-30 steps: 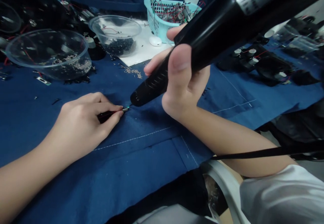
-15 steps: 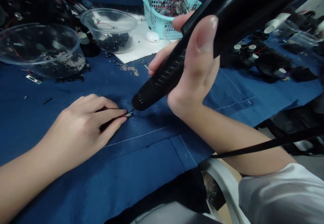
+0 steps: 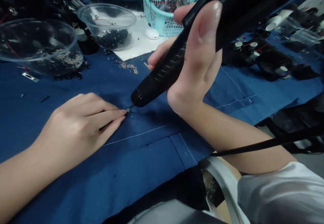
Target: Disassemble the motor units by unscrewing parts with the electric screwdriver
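Observation:
My left hand [image 3: 81,126] rests on the blue cloth, its thumb and fingers pinching a small dark component with a silver metal end [image 3: 128,110]. Most of that component is hidden between the fingers. My right hand [image 3: 194,68] grips a thick black soldering iron [image 3: 162,79] with a ribbed handle. The iron's thin tip is at or touching the silver end; the exact contact is too small to tell. A black cord [image 3: 268,145] crosses above my right forearm.
A blue cloth [image 3: 152,146] covers the bench. Behind my hands stand two clear plastic bowls [image 3: 107,23] of small parts, a white sheet, and a teal basket [image 3: 162,18] of wired parts. Black parts with white caps [image 3: 258,57] lie at right; loose metal bits [image 3: 129,67] sit on the cloth.
The iron's tip has closed in on the silver end of the component. My left hand has shifted slightly, and the whole view has tilted a little.

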`<state>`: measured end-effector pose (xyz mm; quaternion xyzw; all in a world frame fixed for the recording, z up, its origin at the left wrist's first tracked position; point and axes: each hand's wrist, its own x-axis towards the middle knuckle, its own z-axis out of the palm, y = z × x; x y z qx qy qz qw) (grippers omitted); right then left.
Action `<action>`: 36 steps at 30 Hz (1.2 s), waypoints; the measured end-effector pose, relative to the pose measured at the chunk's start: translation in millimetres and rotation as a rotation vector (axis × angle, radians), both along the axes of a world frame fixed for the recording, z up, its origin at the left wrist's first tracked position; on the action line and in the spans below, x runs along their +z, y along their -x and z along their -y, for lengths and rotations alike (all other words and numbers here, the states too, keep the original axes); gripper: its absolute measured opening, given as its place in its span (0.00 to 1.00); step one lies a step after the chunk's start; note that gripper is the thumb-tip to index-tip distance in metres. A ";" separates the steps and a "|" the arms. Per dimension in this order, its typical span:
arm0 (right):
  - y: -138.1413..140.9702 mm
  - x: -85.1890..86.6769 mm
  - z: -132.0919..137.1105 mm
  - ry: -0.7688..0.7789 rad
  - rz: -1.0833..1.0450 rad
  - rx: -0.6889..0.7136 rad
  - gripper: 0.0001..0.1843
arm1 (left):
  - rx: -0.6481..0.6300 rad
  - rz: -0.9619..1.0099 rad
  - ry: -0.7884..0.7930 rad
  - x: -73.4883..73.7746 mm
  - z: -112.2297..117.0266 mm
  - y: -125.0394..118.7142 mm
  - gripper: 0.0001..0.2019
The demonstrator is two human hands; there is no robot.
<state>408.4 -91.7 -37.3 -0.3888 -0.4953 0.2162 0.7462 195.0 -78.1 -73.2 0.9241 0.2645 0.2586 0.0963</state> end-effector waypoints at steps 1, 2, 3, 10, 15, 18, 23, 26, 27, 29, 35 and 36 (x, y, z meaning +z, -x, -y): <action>-0.5 0.1 -0.1 -0.016 0.000 0.004 0.23 | 0.000 0.004 0.005 0.1 0.0 -0.4 0.09; -1.0 -1.1 -1.6 -0.053 -0.007 0.012 0.23 | -0.001 0.009 0.008 0.2 -0.2 -0.8 0.09; -1.2 -3.6 -4.3 -0.092 -0.012 0.027 0.23 | -0.001 0.014 0.008 0.1 -0.6 -1.1 0.09; 0.5 -27.8 -25.4 -0.276 0.058 -0.027 0.21 | -0.012 0.009 -0.143 -2.6 -7.3 -2.3 0.08; -15.6 -23.9 -4.0 -0.110 0.498 0.084 0.24 | 0.009 -0.012 -0.075 -3.4 -9.3 -1.1 0.12; -22.4 -20.5 13.7 -0.066 0.664 0.153 0.24 | -0.007 -0.006 -0.049 -5.0 -10.6 -0.5 0.10; -22.3 -10.1 32.0 -0.140 0.811 0.250 0.21 | -0.039 0.018 0.011 -7.6 -12.6 0.6 0.10; -21.9 -0.7 36.7 -0.228 0.848 0.371 0.18 | -0.063 0.053 0.057 -9.3 -12.2 1.2 0.09; -20.8 0.8 37.3 -0.259 0.825 0.416 0.16 | -0.069 0.064 0.072 -10.3 -11.8 1.1 0.09; -16.3 -0.9 37.5 -0.366 0.745 0.502 0.12 | -0.071 0.073 0.094 -13.3 -11.1 0.4 0.09; 6.2 -27.2 45.9 -0.550 0.965 0.805 0.09 | 0.053 0.033 0.101 -22.3 -9.7 -2.7 0.05; 9.2 -30.6 48.9 -0.522 1.011 0.797 0.10 | 0.064 0.021 0.101 -22.6 -9.6 -2.7 0.06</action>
